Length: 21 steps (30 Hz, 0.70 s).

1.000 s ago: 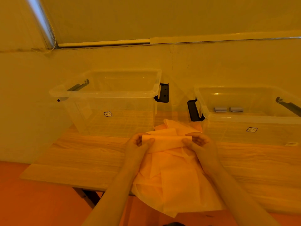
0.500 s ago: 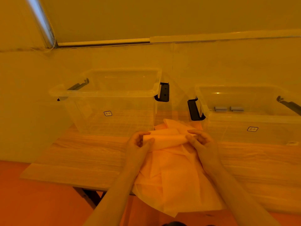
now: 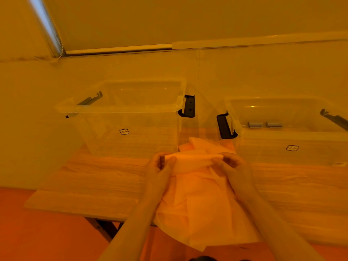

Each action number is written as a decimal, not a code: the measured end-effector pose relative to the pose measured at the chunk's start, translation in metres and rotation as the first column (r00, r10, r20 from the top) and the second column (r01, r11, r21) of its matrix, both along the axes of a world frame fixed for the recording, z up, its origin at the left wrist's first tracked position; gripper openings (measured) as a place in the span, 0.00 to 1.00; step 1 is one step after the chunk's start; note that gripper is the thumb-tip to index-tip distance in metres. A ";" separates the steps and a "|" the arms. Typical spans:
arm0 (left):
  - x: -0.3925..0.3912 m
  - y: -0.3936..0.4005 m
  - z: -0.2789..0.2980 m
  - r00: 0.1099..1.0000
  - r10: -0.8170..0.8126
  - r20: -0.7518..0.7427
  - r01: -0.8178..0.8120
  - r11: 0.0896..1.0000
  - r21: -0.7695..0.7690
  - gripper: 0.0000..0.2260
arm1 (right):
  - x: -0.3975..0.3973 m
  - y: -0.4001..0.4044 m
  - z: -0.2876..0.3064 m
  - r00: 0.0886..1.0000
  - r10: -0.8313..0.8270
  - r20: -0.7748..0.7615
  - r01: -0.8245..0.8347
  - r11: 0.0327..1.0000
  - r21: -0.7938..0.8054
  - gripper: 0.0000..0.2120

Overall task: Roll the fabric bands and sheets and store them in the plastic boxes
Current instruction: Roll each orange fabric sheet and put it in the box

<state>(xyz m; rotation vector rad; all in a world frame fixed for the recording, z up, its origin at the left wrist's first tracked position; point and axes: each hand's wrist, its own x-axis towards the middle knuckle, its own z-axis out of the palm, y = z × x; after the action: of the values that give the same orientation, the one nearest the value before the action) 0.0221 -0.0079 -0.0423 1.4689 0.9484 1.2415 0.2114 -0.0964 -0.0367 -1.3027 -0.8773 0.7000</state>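
Heavy orange-yellow cast over everything, dim and flat. A cool bright strip (image 3: pixel 40 19) glows far left. Small glare spot on the right box's rim (image 3: pixel 251 106). Shadows soft and faint. Straight lines bow at the edges; detail slightly soft.

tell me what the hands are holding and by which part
Both hands grip the fabric sheet by its rolled far edge: left hand at the left end, right hand at the right end.
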 end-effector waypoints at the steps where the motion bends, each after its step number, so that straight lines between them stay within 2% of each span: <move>1: 0.000 0.001 -0.001 1.000 0.005 -0.017 -0.005 1.000 0.009 0.01 | 0.000 0.000 0.000 1.000 -0.001 0.022 0.001 1.000 0.004 0.05; 5: 0.000 0.002 -0.002 1.000 0.018 -0.023 -0.017 0.999 0.036 0.01 | 0.001 0.000 -0.001 1.000 0.006 -0.026 -0.005 0.999 0.034 0.06; 8: 0.001 0.000 0.000 0.999 0.025 0.039 -0.025 1.000 0.005 0.06 | 0.000 0.001 0.000 0.998 -0.010 -0.070 0.013 0.999 0.046 0.09; 12: -0.001 -0.001 0.000 0.998 0.008 0.069 -0.008 1.000 -0.004 0.16 | 0.002 0.001 -0.002 0.997 -0.038 -0.062 0.039 0.999 0.016 0.07; 15: -0.001 0.002 -0.003 0.998 -0.001 0.058 0.001 1.000 0.000 0.18 | 0.004 0.003 -0.004 0.995 -0.068 -0.071 0.067 0.998 -0.008 0.06; 19: -0.001 0.004 -0.004 0.999 0.023 -0.022 -0.023 1.000 0.013 0.16 | 0.004 0.004 -0.005 0.997 -0.047 -0.061 0.048 0.999 0.008 0.08; 21: 0.000 0.004 -0.004 0.998 0.052 -0.032 -0.051 0.998 0.031 0.13 | 0.003 0.003 -0.004 0.996 0.016 -0.084 -0.014 1.000 0.021 0.13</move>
<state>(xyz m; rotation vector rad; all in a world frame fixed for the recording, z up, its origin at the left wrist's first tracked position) 0.0218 -0.0036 -0.0467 1.5011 0.9986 1.2772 0.2142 -0.0935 -0.0406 -1.2410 -0.8250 0.7501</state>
